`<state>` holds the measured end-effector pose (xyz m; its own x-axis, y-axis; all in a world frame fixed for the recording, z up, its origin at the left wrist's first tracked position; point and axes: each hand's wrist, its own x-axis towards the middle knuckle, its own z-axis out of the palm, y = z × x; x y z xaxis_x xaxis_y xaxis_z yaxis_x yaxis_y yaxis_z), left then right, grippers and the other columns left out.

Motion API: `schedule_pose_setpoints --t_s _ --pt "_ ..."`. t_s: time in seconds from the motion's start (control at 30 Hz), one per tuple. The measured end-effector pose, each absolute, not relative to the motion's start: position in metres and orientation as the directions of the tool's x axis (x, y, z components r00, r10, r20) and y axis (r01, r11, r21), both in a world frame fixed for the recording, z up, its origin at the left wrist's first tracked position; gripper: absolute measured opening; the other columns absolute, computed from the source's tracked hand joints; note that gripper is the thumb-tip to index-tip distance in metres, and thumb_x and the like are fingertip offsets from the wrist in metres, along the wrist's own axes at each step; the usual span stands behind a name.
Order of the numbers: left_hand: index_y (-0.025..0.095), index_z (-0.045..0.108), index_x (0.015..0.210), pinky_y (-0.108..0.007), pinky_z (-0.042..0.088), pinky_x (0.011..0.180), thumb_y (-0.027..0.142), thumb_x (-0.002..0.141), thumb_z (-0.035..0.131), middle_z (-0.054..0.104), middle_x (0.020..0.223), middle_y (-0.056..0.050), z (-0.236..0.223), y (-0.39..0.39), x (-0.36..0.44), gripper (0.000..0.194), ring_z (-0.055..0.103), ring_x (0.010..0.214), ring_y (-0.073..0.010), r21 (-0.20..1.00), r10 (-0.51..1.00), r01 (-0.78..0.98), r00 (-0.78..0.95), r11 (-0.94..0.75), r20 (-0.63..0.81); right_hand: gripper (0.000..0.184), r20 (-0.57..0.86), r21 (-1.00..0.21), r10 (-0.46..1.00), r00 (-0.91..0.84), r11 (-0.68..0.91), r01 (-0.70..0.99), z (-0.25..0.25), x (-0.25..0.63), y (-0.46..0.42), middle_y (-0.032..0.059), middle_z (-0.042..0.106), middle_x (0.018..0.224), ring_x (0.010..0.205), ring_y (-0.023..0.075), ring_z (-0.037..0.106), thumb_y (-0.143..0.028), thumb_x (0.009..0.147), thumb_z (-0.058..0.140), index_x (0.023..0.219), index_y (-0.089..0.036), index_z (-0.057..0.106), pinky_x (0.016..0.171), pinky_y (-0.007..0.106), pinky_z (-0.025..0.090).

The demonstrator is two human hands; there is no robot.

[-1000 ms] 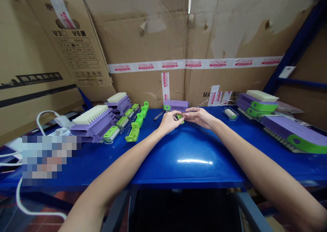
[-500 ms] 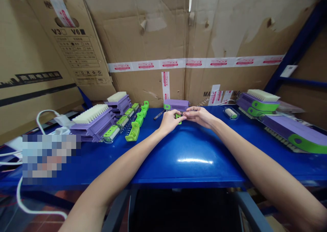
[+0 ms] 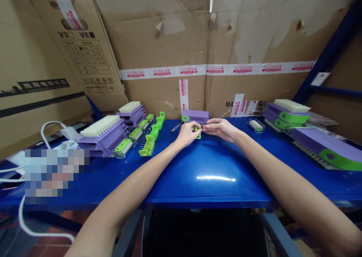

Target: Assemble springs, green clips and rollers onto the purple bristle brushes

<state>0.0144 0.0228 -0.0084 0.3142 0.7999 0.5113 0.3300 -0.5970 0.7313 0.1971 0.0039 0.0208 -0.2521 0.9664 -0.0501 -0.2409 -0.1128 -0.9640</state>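
Over the back middle of the blue table, my left hand (image 3: 186, 133) is closed on a small green plastic piece (image 3: 198, 135). Close against it, my right hand (image 3: 222, 129) pinches a thin metal coil spring (image 3: 225, 114). One length of the spring sticks out above and behind my right fingers, up to the right. Its near end lies at the green piece, where the fingertips hide the exact contact. Just behind both hands rests a purple brush body (image 3: 195, 116) with a green end. A small screwdriver (image 3: 175, 127) lies left of my left hand.
Purple brush parts with cream bristles (image 3: 99, 126) stand at left, beside a row of green-topped cartridges (image 3: 135, 135), springs and green clips (image 3: 147, 147). At right are purple-green brushes (image 3: 328, 144) and a small clear-cased cartridge (image 3: 256, 125). Cardboard (image 3: 169, 42) walls the back.
The green piece has turned slightly in my left fingers and shows a bit lower. Both hands stay in nearly the same place, with small finger movements.
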Motion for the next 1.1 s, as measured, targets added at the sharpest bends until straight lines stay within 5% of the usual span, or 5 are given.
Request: schedule_pose_setpoints --t_s 0.37,0.87,1.1 --pt "0.013 0.062 0.07 -0.019 0.046 0.053 0.022 0.076 0.062 0.063 0.061 -0.001 -0.0057 0.0207 0.0218 0.011 0.059 0.055 -0.0099 0.82 0.863 0.272 0.194 -0.504 0.467 0.022 -0.033 -0.971 0.965 -0.26 -0.092 -0.219 0.0228 0.1944 0.0022 0.0061 0.072 0.081 0.075 0.0186 0.071 -0.01 0.066 0.074 0.079 -0.016 0.057 0.079 0.034 0.055" --pt "0.012 0.058 0.07 -0.022 0.05 0.051 0.012 0.071 0.069 0.064 0.061 -0.003 -0.0036 0.0217 0.0192 0.011 0.064 0.053 -0.0127 0.933 0.914 0.136 0.292 -0.332 0.283 0.028 0.026 -0.982 0.941 -0.336 -0.038 -0.183 0.0171 0.1924 0.0008 0.0056 0.072 0.079 0.08 0.0188 0.069 -0.015 0.058 0.081 0.072 -0.016 0.056 0.081 0.033 0.053" --pt "0.012 0.058 0.073 -0.02 0.049 0.052 0.006 0.07 0.064 0.062 0.06 -0.001 -0.0043 0.02 0.0224 0.009 0.064 0.054 -0.0119 0.915 0.915 0.172 0.251 -0.364 0.317 0.033 0.038 -0.994 0.958 -0.285 0.007 -0.111 0.0159 0.1909 0.0017 0.0051 0.072 0.079 0.082 0.0199 0.069 -0.018 0.056 0.083 0.073 -0.017 0.055 0.077 0.032 0.054"
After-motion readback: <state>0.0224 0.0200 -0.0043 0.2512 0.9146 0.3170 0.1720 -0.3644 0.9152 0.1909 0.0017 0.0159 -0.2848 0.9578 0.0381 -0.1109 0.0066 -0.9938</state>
